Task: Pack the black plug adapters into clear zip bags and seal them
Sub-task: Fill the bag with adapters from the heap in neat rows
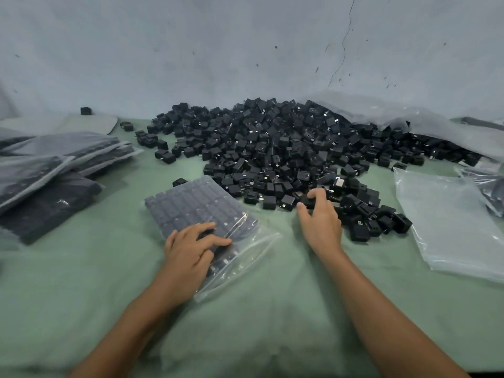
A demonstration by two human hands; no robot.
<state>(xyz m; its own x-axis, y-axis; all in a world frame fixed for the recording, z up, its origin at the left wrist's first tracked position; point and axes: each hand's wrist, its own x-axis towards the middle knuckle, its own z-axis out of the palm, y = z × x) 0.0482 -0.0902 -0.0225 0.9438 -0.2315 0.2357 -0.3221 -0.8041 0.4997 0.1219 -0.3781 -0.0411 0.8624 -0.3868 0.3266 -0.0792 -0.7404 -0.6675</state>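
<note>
Nearest the camera, on the green cloth-covered tabletop (81, 296), the left hand (188, 251) lies on a clear zip bag (240, 257), fingers spread flat on the rows of black plug adapters packed inside; the bag's mouth end is toward the person. Just right, the right hand (320, 216) curls its fingers around a loose adapter (309, 201) at the near edge of the big adapter heap (272, 143). Empty clear bags (447, 222) lie at far right, filled bags (54, 165) stacked at far left. Behind stands a cracked grey wall (245, 45).
</note>
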